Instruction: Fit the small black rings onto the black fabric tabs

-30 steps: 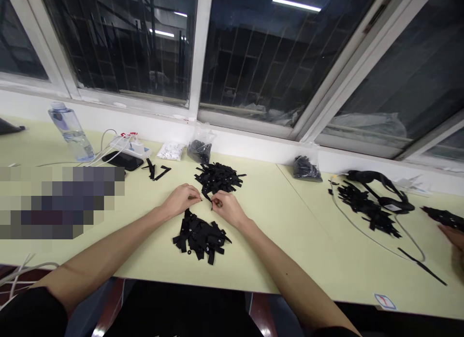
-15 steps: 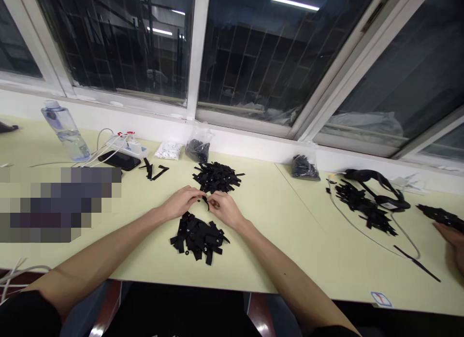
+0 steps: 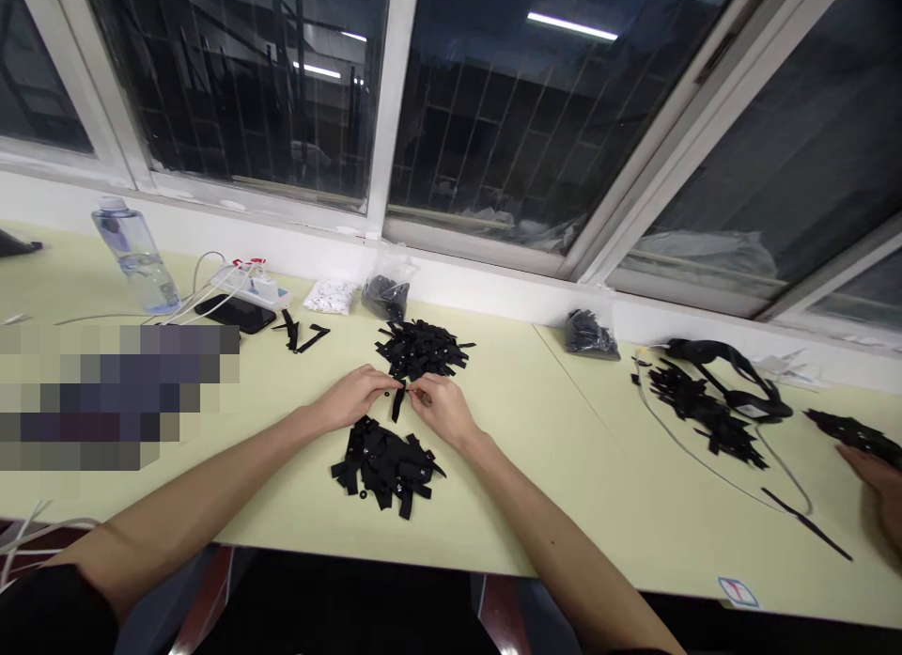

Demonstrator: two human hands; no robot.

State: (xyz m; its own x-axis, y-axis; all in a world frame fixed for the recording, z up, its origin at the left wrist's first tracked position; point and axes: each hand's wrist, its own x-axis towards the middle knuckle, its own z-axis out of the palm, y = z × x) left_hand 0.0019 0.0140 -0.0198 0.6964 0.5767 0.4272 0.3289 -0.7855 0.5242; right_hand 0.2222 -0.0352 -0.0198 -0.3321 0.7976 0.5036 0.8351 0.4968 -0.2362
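Note:
My left hand (image 3: 354,397) and my right hand (image 3: 441,406) meet over the pale green table (image 3: 536,448), fingertips pinched together on one small black strap piece (image 3: 397,402) that hangs down between them. Just below the hands lies a near pile of black strap pieces (image 3: 386,465), some with small white dots. Behind the hands lies a far pile of black strap pieces (image 3: 421,349).
A water bottle (image 3: 133,256), a power strip with white cables (image 3: 248,282) and a dark phone (image 3: 236,312) sit at back left. Two bags of black parts (image 3: 385,288) (image 3: 590,335) stand by the window sill. Another person's hand (image 3: 878,472) works by black straps (image 3: 711,401) at right.
My hands have stayed close together between the two piles; the black piece now hangs lower and more visibly from the pinched fingertips. The other person's hand at right shifted slightly.

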